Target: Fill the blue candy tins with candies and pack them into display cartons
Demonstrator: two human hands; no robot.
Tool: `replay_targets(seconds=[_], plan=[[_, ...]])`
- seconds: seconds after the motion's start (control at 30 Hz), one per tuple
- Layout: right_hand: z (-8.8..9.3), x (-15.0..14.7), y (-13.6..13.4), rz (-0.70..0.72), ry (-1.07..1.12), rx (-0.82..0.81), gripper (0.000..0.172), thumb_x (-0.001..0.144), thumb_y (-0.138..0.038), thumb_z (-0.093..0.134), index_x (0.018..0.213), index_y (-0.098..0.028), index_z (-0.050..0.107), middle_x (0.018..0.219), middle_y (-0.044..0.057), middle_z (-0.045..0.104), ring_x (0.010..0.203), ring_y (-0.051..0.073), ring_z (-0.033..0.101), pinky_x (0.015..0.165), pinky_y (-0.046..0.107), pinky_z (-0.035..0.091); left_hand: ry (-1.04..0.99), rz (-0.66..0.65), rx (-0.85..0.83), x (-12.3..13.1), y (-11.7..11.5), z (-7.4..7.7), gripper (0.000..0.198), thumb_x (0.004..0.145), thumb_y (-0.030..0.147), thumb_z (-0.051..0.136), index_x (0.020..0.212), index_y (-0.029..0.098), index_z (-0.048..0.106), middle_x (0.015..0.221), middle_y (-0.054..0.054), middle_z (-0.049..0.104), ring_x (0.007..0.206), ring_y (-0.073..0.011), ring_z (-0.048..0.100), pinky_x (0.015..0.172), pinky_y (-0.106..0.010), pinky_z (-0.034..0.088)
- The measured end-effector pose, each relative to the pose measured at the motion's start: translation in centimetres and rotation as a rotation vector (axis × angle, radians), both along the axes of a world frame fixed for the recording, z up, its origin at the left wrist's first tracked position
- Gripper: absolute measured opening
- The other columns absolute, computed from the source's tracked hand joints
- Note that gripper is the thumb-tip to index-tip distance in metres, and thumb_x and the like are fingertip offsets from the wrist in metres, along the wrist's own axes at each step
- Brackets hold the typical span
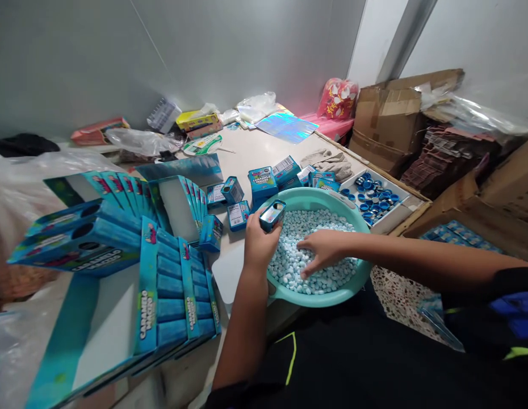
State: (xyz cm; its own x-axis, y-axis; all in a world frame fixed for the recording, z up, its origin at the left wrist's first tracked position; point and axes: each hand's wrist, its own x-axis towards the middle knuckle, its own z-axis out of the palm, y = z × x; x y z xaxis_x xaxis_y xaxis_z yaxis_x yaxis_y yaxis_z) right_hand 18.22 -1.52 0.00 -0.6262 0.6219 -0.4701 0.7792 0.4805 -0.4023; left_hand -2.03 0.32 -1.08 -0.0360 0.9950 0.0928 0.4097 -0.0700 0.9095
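Note:
My left hand (263, 241) grips a small blue candy tin (273, 215) upright at the near-left rim of a turquoise basin (319, 300). The tin's top faces up and shows a dark opening. The basin is filled with small pale blue and white candies (332, 220). Reaching in from the right, my right hand (318, 250) rests on the candies with thumb and fingers apart; some fingertips are hidden among them. Behind the basin stand more blue candy tins (263, 183), some upright and others lying down.
Blue display boxes (149, 287) packed with tins fill the left side of the table. A white tray (387, 218) of round blue caps (368, 184) lies right of the basin, near a grey cloth glove (327, 162). Cardboard cartons (385, 113) stand at the right.

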Motion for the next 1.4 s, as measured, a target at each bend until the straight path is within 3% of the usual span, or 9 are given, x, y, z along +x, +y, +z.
replay_targets(seconds=[0.2,0.43,0.67,0.83,0.97,1.1,1.2,1.4], plan=[[-0.4,0.5,-0.5,-0.031,0.038,-0.066,0.096,0.060,-0.077,0.085,0.132,-0.018,0.060,0.118,0.014,0.066,0.102,0.035,0.064,0.079,0.037,0.048,0.062,0.029,-0.002,0.4,-0.4,0.6,0.048,0.078,0.025,0.077,0.125,0.019,0.068,0.127,-0.012,0.063,0.125,-0.0277,0.061,0.120,-0.047,0.048],[-1.6,-0.8,-0.4,-0.222,0.145,-0.120,0.098,0.063,-0.060,0.089,0.144,-0.016,0.056,0.127,0.015,0.066,0.112,0.037,0.063,0.087,0.038,0.049,-0.027,0.012,-0.084,0.4,-0.5,0.5,0.051,0.079,0.029,0.077,0.129,0.022,0.064,0.124,-0.009,0.069,0.119,-0.0270,0.066,0.115,-0.046,0.052],[-3.9,-3.1,0.4,-0.386,0.256,0.036,0.069,0.067,-0.038,0.085,0.131,-0.018,0.065,0.113,0.010,0.073,0.106,0.034,0.068,0.083,0.034,0.049,-0.079,0.013,-0.058,0.4,-0.6,0.9,0.049,0.077,0.028,0.077,0.124,0.020,0.067,0.120,-0.009,0.071,0.117,-0.0266,0.067,0.109,-0.043,0.056],[-4.8,-3.4,1.3,-0.462,0.477,-0.061,0.047,0.068,-0.023,0.081,0.114,-0.018,0.073,0.104,0.004,0.075,0.099,0.028,0.070,0.081,0.029,0.049,-0.061,0.030,-0.065,0.6,-0.9,1.3,0.048,0.078,0.029,0.076,0.125,0.020,0.066,0.122,-0.009,0.070,0.117,-0.0255,0.068,0.110,-0.043,0.055],[-4.2,-3.0,2.2,-0.559,0.487,-0.124,0.058,0.065,-0.022,0.083,0.120,-0.013,0.072,0.090,0.004,0.073,0.086,0.025,0.069,0.074,0.028,0.048,-0.098,0.073,-0.093,0.6,-1.0,1.6,0.054,0.079,0.027,0.076,0.130,0.020,0.062,0.126,-0.009,0.070,0.118,-0.0248,0.068,0.112,-0.044,0.054],[-2.6,-2.3,2.1,-0.575,0.627,-0.233,0.041,0.063,-0.027,0.082,0.101,-0.015,0.073,0.072,-0.001,0.066,0.066,0.016,0.060,0.060,0.024,0.043,-0.107,0.090,-0.100,0.6,-1.2,1.7,0.054,0.081,0.024,0.074,0.133,0.022,0.059,0.130,-0.010,0.067,0.121,-0.0245,0.067,0.112,-0.043,0.053],[-1.3,-1.9,1.3,-0.663,0.755,-0.352,0.041,0.063,-0.033,0.081,0.099,-0.016,0.069,0.062,-0.003,0.059,0.054,0.012,0.051,0.050,0.022,0.038,-0.078,0.072,-0.113,0.6,-1.3,1.6,0.053,0.083,0.025,0.072,0.134,0.025,0.058,0.131,-0.008,0.066,0.122,-0.0248,0.066,0.112,-0.045,0.052],[0.6,-1.8,0.0,-0.822,1.048,-0.441,0.045,0.058,-0.034,0.089,0.091,-0.017,0.065,0.059,-0.001,0.058,0.054,0.015,0.057,0.044,0.022,0.043,0.003,0.016,-0.148,0.4,-1.4,1.7,0.048,0.082,0.024,0.072,0.129,0.023,0.061,0.128,-0.008,0.068,0.122,-0.0254,0.065,0.113,-0.045,0.050]])
